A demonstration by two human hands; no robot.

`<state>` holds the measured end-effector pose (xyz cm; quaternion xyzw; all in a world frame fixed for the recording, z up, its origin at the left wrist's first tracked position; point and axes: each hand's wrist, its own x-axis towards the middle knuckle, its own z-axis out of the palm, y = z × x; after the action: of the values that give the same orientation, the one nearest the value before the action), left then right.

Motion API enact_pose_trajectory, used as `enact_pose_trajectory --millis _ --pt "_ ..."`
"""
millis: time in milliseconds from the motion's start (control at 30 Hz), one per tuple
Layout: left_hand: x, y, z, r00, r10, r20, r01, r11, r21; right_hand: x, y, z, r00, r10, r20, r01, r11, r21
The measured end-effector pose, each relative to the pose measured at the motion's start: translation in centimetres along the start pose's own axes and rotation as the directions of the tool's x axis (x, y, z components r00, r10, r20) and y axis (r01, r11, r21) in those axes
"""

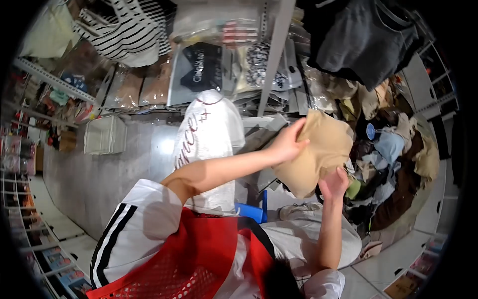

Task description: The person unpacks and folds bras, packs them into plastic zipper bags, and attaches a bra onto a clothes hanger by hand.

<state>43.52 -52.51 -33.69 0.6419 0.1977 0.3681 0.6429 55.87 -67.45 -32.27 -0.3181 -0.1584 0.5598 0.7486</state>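
Observation:
A beige garment (318,149), which looks like a bra with smooth rounded cups, is held up in front of me at right of centre. My left hand (290,142) reaches across and grips its upper left edge between thumb and fingers. At its lower right edge, my right hand (333,183) is closed on the fabric with a bent wrist. Folds hide part of the garment's far side. Just beyond it lies a large heap of mixed clothes (388,149) in beige, light blue, brown and dark colours.
Packaged garments (201,67) line the shelf ahead. A striped top (127,32) and a dark grey top (368,40) hang above. A white basket (104,135) stands on the floor at left. A blue plastic object (251,212) sits by my legs, near a shoe (294,210).

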Motion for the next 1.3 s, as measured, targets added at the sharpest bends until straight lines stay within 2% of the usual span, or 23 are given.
enact_pose_trajectory --millis 33,67,133,233,267,333,400,433,500,533,567,600,633,667,733,833,933,967,1067,1100,1233,1267,1300 --pt "-0.5 1.7 -0.1 0.996 -0.053 0.073 0.049 0.997 0.065 -0.2 0.1 0.7 0.976 0.053 -0.209 -0.049 0.998 0.025" --pt "-1.4 1.3 0.4 0.996 -0.011 0.083 -0.006 0.98 0.2 0.2 0.3 0.8 0.967 0.029 -0.254 -0.029 1.0 0.005" --pt "-1.8 2.9 0.4 0.955 -0.125 0.269 0.017 0.928 0.372 0.7 0.4 0.7 0.934 -0.033 -0.355 0.018 0.999 -0.045" --pt "-2.0 1.7 0.6 0.956 -0.05 0.29 -0.05 0.943 0.328 0.3 -0.9 1.3 0.927 -0.201 -0.318 0.099 0.946 -0.307" --pt "-2.2 1.2 0.5 0.953 -0.141 0.267 0.066 0.96 0.271 0.2 -1.2 1.3 0.923 -0.262 -0.281 0.13 0.902 -0.412" --pt "-2.0 0.8 0.2 0.908 -0.314 0.276 0.287 0.948 0.135 -0.1 -1.7 0.9 0.9 -0.305 -0.312 0.158 0.894 -0.419" --pt "-1.4 -2.5 -0.6 0.95 -0.168 0.264 0.165 0.986 0.034 -0.9 -2.0 0.1 0.849 -0.4 -0.345 0.209 0.854 -0.476" --pt "-0.8 -3.0 -1.1 0.913 -0.315 0.261 0.353 0.929 -0.115 -1.5 -2.5 0.7 0.837 -0.425 -0.344 0.223 0.84 -0.494" --pt "0.1 -7.0 -2.9 0.892 -0.433 0.128 0.427 0.902 0.07 -1.6 -3.3 0.9 0.838 -0.441 -0.321 0.242 0.827 -0.507" --pt "-0.2 -11.0 -4.7 0.928 -0.359 0.098 0.319 0.903 0.287 -1.7 -3.4 0.5 0.852 -0.427 -0.302 0.244 0.835 -0.493" --pt "-0.5 -13.2 -6.1 0.952 -0.306 0.03 0.247 0.82 0.517 -1.9 -3.7 0.5 0.861 -0.409 -0.301 0.237 0.848 -0.474" --pt "-1.4 -15.0 -7.4 0.952 -0.298 -0.062 0.243 0.62 0.746 -2.0 -3.8 0.6 0.873 -0.387 -0.297 0.229 0.863 -0.449" --pt "-2.2 -16.8 -8.9 0.943 -0.319 -0.091 0.268 0.571 0.776 -2.1 -4.0 0.9 0.873 -0.368 -0.321 0.202 0.871 -0.448" --pt "-3.3 -17.8 -9.4 0.921 -0.344 -0.184 0.318 0.388 0.865 -2.3 -4.3 1.2 0.882 -0.347 -0.317 0.192 0.882 -0.431" --pt "-5.2 -19.8 -10.6 0.894 -0.383 -0.232 0.347 0.265 0.9 -2.5 -4.6 0.8 0.864 -0.375 -0.336 0.198 0.867 -0.458" --pt "-6.2 -20.1 -11.1 0.802 -0.582 -0.137 0.386 0.33 0.861 -3.1 -5.8 0.7 0.815 -0.385 -0.434 0.225 0.899 -0.375" --pt "-5.4 -18.9 -10.2 0.731 -0.68 -0.054 0.385 0.346 0.856 -3.6 -7.0 -0.7 0.755 -0.395 -0.523 0.248 0.911 -0.33" --pt "-5.2 -18.0 -9.6 0.768 -0.64 0.004 0.352 0.428 0.833 -3.9 -7.5 -1.5 0.722 -0.327 -0.61 0.198 0.942 -0.27" --pt "-4.1 -16.5 -7.8 0.798 -0.591 0.123 0.441 0.71 0.549 -4.1 -8.3 -3.5 0.649 -0.211 -0.731 0.209 0.973 -0.096" --pt "-3.6 -16.7 -7.3 0.796 -0.59 0.132 0.485 0.754 0.443 -4.1 -8.6 -4.1 0.64 -0.203 -0.741 0.214 0.973 -0.082" --pt "-0.8 -14.8 -6.9 0.743 -0.644 0.183 0.556 0.746 0.366 -5.0 -9.9 -5.0 0.735 -0.175 -0.655 0.309 0.947 0.094" --pt "-0.3 -13.5 -6.6 0.88 -0.442 0.173 0.316 0.817 0.483 -5.3 -10.1 -5.1 0.745 -0.221 -0.63 0.312 0.949 0.036" --pt "0.3 -11.9 -6.3 0.958 -0.211 0.195 0.058 0.808 0.587 -5.5 -10.2 -5.0 0.753 -0.266 -0.602 0.318 0.948 -0.022"
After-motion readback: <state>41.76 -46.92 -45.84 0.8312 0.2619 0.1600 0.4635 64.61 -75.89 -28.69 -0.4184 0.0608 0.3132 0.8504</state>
